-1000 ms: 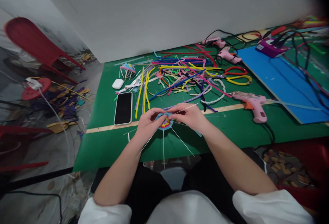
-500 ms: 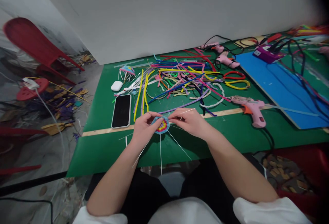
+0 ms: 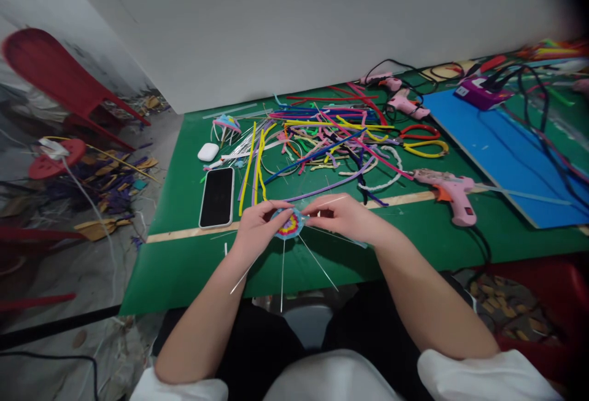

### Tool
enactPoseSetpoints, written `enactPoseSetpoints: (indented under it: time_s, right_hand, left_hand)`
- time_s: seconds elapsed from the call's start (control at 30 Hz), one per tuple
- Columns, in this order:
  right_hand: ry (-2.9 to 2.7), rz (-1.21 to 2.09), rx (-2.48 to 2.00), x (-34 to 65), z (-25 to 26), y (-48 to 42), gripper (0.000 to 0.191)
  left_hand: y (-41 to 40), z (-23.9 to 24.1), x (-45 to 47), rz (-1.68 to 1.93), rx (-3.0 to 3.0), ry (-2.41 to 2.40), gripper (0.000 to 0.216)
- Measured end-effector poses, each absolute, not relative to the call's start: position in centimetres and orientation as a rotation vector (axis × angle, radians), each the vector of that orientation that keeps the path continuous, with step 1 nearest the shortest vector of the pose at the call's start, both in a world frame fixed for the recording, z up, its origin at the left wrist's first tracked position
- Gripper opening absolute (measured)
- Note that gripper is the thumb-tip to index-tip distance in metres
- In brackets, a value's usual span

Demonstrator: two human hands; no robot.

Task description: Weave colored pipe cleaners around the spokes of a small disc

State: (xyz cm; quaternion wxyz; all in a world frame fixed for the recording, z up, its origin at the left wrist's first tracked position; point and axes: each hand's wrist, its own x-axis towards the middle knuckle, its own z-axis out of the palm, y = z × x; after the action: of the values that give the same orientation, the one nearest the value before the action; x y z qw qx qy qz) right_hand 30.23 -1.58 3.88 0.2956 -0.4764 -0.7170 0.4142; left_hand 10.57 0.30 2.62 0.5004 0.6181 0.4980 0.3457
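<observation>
Between my hands is a small round woven disc [image 3: 289, 224], light blue at the rim with yellow, red and purple rings inside. Thin white spokes [image 3: 317, 262] stick out from it over the table's front edge. My left hand [image 3: 263, 224] is closed on the disc's left side, thumb on top. At the right rim my right hand [image 3: 338, 216] pinches a light blue pipe cleaner [image 3: 361, 243], whose loose end shows below the palm. The right fingertips partly hide where strip and spoke meet.
Beyond my hands lies a heap of coloured pipe cleaners [image 3: 322, 137]. A phone [image 3: 217, 197] and white earphone case [image 3: 208, 152] are left; scissors [image 3: 426, 141], a pink glue gun [image 3: 453, 192] and blue board [image 3: 519, 168] are right. A red chair [image 3: 50, 76] stands far left.
The disc has turned slightly, and its spokes have swung a little left. The light blue pipe cleaner's loose end now shows beneath my right hand. Both hands keep their grip.
</observation>
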Motion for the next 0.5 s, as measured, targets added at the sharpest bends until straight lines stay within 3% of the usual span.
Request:
enactPoseSetpoints:
  time_s: [0.13, 0.27, 0.5]
  right_hand:
    - [-1.993, 1.237, -1.233, 31.3, 4.8, -1.9, 0.024]
    - [-2.155, 1.134, -1.296, 31.7, 5.9, -2.7, 0.021]
    - [-2.419, 0.341, -1.672, 29.7, 7.3, -4.8, 0.015]
  left_hand:
    - [0.0, 2.8, 10.7, 0.764, 1.611, 1.228, 0.022]
    - [-0.2, 2.5, 10.7, 0.716, 1.656, 1.282, 0.024]
    - [-0.1, 1.8, 10.7, 0.770, 1.648, 1.322, 0.024]
